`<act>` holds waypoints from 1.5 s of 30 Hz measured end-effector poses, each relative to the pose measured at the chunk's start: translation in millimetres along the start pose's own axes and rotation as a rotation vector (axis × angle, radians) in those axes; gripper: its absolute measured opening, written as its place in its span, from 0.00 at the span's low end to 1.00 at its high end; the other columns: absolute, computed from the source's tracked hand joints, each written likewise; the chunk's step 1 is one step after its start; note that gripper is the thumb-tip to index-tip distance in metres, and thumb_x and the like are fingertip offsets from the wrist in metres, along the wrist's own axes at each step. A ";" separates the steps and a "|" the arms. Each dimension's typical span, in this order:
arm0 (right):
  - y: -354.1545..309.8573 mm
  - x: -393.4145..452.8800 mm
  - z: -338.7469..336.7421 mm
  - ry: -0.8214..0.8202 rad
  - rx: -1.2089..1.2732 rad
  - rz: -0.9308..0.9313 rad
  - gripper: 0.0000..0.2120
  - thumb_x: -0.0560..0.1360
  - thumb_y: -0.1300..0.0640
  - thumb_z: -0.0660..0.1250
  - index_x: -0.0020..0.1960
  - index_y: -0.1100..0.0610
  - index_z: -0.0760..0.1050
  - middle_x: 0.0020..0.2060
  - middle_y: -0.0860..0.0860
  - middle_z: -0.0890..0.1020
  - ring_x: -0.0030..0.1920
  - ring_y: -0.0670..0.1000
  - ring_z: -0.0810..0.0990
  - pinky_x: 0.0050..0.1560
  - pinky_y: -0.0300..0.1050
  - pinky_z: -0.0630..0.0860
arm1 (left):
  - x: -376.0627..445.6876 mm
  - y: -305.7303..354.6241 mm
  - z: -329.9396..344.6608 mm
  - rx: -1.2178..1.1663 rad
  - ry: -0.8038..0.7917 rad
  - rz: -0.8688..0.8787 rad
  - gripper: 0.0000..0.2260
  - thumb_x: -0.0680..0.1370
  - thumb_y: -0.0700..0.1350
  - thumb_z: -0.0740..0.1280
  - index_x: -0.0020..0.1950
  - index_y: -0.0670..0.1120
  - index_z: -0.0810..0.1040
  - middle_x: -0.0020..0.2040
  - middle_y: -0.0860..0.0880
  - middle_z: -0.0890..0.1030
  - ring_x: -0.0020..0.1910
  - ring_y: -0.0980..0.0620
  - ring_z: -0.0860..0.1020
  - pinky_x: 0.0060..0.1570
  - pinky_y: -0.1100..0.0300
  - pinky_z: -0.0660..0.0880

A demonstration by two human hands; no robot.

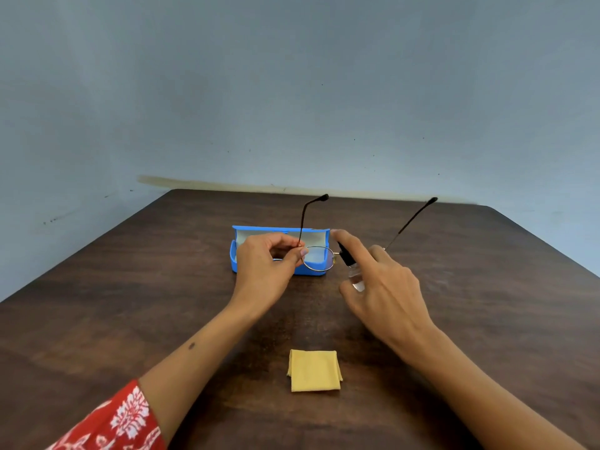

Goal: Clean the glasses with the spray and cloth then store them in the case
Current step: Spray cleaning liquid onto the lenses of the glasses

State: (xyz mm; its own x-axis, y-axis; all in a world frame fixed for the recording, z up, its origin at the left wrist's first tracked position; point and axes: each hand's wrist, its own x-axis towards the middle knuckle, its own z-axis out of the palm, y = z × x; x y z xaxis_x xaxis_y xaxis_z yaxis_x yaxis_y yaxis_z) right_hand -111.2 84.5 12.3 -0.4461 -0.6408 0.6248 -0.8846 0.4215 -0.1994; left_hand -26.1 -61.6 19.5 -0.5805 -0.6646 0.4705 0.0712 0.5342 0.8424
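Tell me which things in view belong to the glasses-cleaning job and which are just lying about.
Belonging to the job:
glasses, held by the left hand, temples open
spray bottle, in the right hand, index finger on its black top
yellow cloth, folded, near the table edge
blue case, open, behind the hands

Lying about:
nothing else; only the wooden table underneath

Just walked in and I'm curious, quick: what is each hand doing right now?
Left hand: closed, pinching the glasses by the frame.
Right hand: closed around the spray bottle, first finger on its top.
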 end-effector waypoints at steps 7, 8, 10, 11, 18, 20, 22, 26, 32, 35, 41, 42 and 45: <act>-1.7 -2.0 0.4 -0.014 -0.030 0.043 0.37 0.71 0.57 0.63 0.73 0.35 0.50 0.42 0.47 0.70 0.29 0.51 0.70 0.29 0.42 0.67 | -0.7 1.8 0.1 0.010 0.026 0.019 0.04 0.71 0.38 0.72 0.44 0.45 0.83 0.36 0.55 0.82 0.37 0.59 0.82 0.42 0.65 0.80; -1.8 -1.7 -0.1 -0.031 -0.042 0.050 0.36 0.72 0.56 0.62 0.72 0.35 0.49 0.43 0.47 0.71 0.31 0.51 0.71 0.30 0.42 0.67 | -0.7 2.1 -0.1 0.009 0.030 0.020 0.04 0.72 0.38 0.72 0.44 0.45 0.83 0.36 0.55 0.82 0.37 0.60 0.82 0.42 0.65 0.80; -1.6 -2.8 -0.7 -0.074 -0.062 0.055 0.33 0.75 0.54 0.60 0.69 0.34 0.44 0.48 0.49 0.74 0.36 0.53 0.75 0.34 0.43 0.70 | -0.8 2.7 -0.4 0.017 0.033 0.026 0.04 0.72 0.38 0.72 0.43 0.46 0.83 0.35 0.57 0.81 0.36 0.61 0.82 0.41 0.67 0.79; -1.5 -3.8 -0.3 -0.084 -0.068 0.059 0.32 0.75 0.53 0.59 0.67 0.35 0.43 0.50 0.50 0.74 0.37 0.53 0.76 0.35 0.43 0.71 | -1.1 3.0 -0.6 0.021 0.034 0.030 0.04 0.72 0.38 0.72 0.43 0.46 0.82 0.35 0.57 0.81 0.36 0.61 0.81 0.41 0.68 0.79; -4.5 -1.8 -0.1 -0.109 -0.116 0.099 0.39 0.76 0.55 0.56 0.70 0.32 0.33 0.52 0.49 0.71 0.36 0.52 0.75 0.34 0.43 0.70 | -2.1 4.3 -0.6 0.030 0.039 0.048 0.04 0.72 0.39 0.72 0.45 0.45 0.83 0.35 0.58 0.80 0.37 0.62 0.81 0.38 0.73 0.76; -4.3 -1.4 -0.6 -0.130 -0.156 0.115 0.36 0.76 0.54 0.56 0.73 0.34 0.40 0.54 0.50 0.72 0.39 0.54 0.78 0.35 0.44 0.71 | -2.3 5.0 -0.4 0.033 0.045 0.049 0.04 0.72 0.39 0.72 0.45 0.45 0.83 0.35 0.58 0.80 0.36 0.62 0.81 0.38 0.73 0.76; -4.7 -1.4 -0.9 -0.162 -0.183 0.128 0.32 0.76 0.54 0.56 0.74 0.37 0.44 0.54 0.52 0.73 0.39 0.54 0.77 0.37 0.45 0.72 | -3.1 5.5 0.0 0.047 0.045 0.058 0.04 0.72 0.39 0.72 0.46 0.45 0.83 0.35 0.57 0.81 0.37 0.61 0.82 0.39 0.72 0.77; -5.0 -1.6 -3.7 -0.183 -0.201 0.157 0.30 0.77 0.53 0.55 0.72 0.39 0.44 0.54 0.52 0.72 0.36 0.53 0.72 0.39 0.44 0.71 | -3.6 5.2 0.8 0.040 0.045 0.062 0.04 0.71 0.39 0.72 0.45 0.45 0.83 0.36 0.57 0.81 0.37 0.61 0.82 0.40 0.71 0.77; -8.5 0.2 -4.3 -0.161 -0.152 0.133 0.36 0.76 0.55 0.57 0.73 0.34 0.40 0.56 0.50 0.71 0.35 0.52 0.72 0.36 0.43 0.68 | -4.1 5.5 0.7 0.051 0.045 0.079 0.04 0.71 0.39 0.72 0.46 0.45 0.83 0.36 0.56 0.81 0.37 0.61 0.82 0.41 0.70 0.78; -7.1 -0.3 -2.7 -0.188 -0.213 0.123 0.32 0.78 0.53 0.55 0.74 0.37 0.42 0.57 0.53 0.71 0.39 0.53 0.77 0.37 0.43 0.72 | -4.2 5.6 0.3 0.064 0.049 0.077 0.05 0.72 0.40 0.72 0.46 0.46 0.83 0.36 0.57 0.81 0.38 0.60 0.82 0.43 0.68 0.79; -5.7 0.3 -5.4 -0.095 -0.138 0.171 0.35 0.76 0.54 0.59 0.74 0.37 0.46 0.48 0.52 0.71 0.31 0.53 0.72 0.32 0.44 0.69 | -3.4 5.2 -0.6 0.072 0.066 0.072 0.04 0.72 0.39 0.72 0.45 0.46 0.84 0.36 0.59 0.80 0.39 0.59 0.82 0.42 0.69 0.78; -4.7 0.4 -4.2 -0.055 -0.119 0.162 0.37 0.74 0.55 0.62 0.74 0.36 0.45 0.44 0.52 0.71 0.29 0.53 0.71 0.29 0.43 0.68 | -2.9 4.4 -1.1 0.071 0.069 0.067 0.04 0.72 0.39 0.72 0.45 0.45 0.84 0.36 0.58 0.80 0.39 0.59 0.82 0.42 0.69 0.78; 3.4 -0.7 -1.1 0.066 -0.094 0.143 0.40 0.69 0.57 0.66 0.74 0.36 0.50 0.36 0.51 0.69 0.24 0.54 0.68 0.25 0.42 0.65 | -0.1 1.6 -2.9 0.071 0.096 0.045 0.04 0.72 0.39 0.72 0.45 0.44 0.84 0.36 0.55 0.81 0.39 0.58 0.82 0.42 0.65 0.79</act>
State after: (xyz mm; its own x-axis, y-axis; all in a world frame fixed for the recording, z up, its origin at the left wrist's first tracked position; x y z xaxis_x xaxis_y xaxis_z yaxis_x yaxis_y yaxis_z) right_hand -113.7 87.0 12.0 -0.5539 -0.5281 0.6437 -0.7948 0.5656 -0.2200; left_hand -23.6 -62.1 21.6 -0.4974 -0.6841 0.5336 0.0357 0.5984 0.8004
